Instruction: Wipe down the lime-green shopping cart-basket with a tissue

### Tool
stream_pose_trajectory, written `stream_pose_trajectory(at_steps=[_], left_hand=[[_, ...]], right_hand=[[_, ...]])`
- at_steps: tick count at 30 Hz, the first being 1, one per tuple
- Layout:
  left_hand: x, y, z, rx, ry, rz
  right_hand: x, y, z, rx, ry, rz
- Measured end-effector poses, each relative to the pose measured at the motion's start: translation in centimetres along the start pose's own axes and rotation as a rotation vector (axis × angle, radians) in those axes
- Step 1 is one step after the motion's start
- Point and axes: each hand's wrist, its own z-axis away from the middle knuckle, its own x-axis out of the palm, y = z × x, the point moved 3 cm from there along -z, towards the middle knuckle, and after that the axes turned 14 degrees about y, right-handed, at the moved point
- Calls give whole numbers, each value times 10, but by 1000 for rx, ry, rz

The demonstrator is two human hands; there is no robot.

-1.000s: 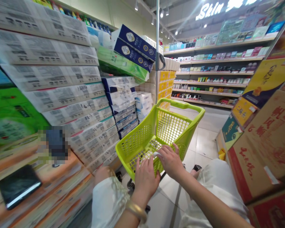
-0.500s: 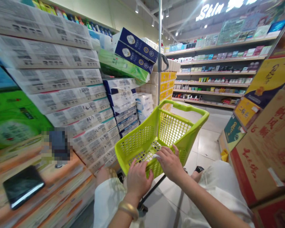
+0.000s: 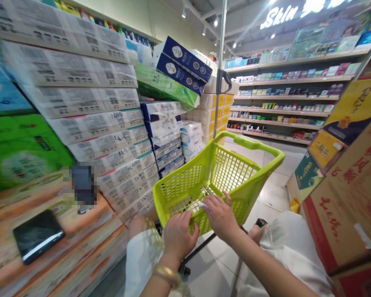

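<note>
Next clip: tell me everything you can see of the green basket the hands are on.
The lime-green basket is moulded plastic: lattice walls and floor, a thick solid rim rising to a crossbar at the far end. Nothing shows inside. It stands in the aisle between tissue packs on its left and cardboard boxes on its right. The left hand curls over the near rim; the right hand lies flat on it alongside. A dark bar and a wheel show beneath.

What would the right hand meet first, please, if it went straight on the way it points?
Likely the left mesh wall of the green basket: the right hand rests on the near rim, fingers aimed forward-left across the inside. Depth is unclear.
</note>
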Motion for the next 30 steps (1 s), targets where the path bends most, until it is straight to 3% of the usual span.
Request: stream_pose_trajectory(at_steps=[3,10,13,18,20,22,27,30], left_hand=[[-1,-3,-1,7,-19,15],[-5,-5,-1,-6,7,12],[-4,-2,0,-8,29,-6],[-3,-2,2,22,28,1],[-5,-4,3,30,24,6],[-7,-5,3,28,34,3],[-10,-6,5,17,77,-12],[-10,-5,5,13,101,-11]], right_hand=[[2,-6,0,-35,-28,-26],[-33,61,-19,107,34,233],[-28,52,-16,129,34,218],[4,-8,2,23,-39,3],[8,-17,5,-10,-59,-15],[3,-8,2,-17,-51,16],[-26,44,-15,104,25,193],[-29,43,-14,137,36,210]])
